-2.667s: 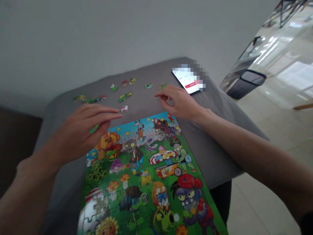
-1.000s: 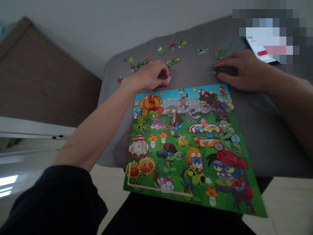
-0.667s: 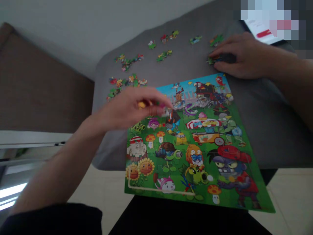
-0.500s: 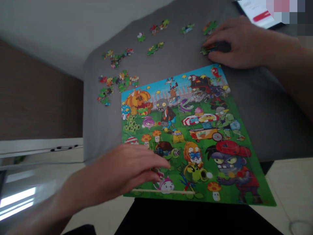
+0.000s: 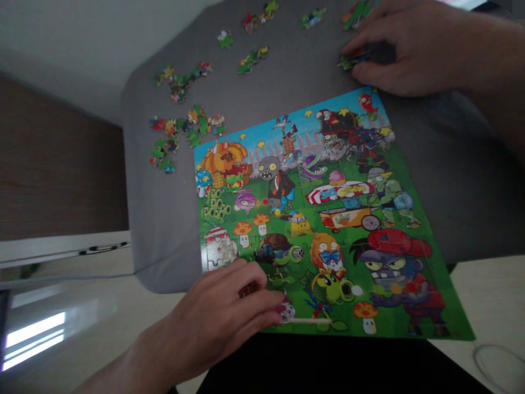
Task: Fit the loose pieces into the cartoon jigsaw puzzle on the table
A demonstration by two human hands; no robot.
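Before me lies a cartoon jigsaw puzzle (image 5: 303,219) on a green board, its nearest edge over my dark-clothed lap. My left hand (image 5: 229,303) rests over the puzzle's lower left, thumb and fingers closed at the left end of a thin pale stick (image 5: 309,321). The rest of the stick lies along the bottom of the picture. At the far right, my right hand (image 5: 418,49) has its thumb and fingers closed around a small puzzle piece (image 5: 348,60) on the grey surface. Another piece (image 5: 356,15) lies just beyond those fingers.
Loose puzzle pieces (image 5: 188,128) lie in clusters at the left of the grey table (image 5: 164,219). Several more, such as a small pair (image 5: 253,60), are along the far side. A cable (image 5: 102,248) runs at the left, and a brown panel (image 5: 57,158) stands there.
My left hand has lowered and its fingers have closed at the stick, uncovering part of the puzzle's left side. My right hand stays at the same piece. The view has shifted slightly.
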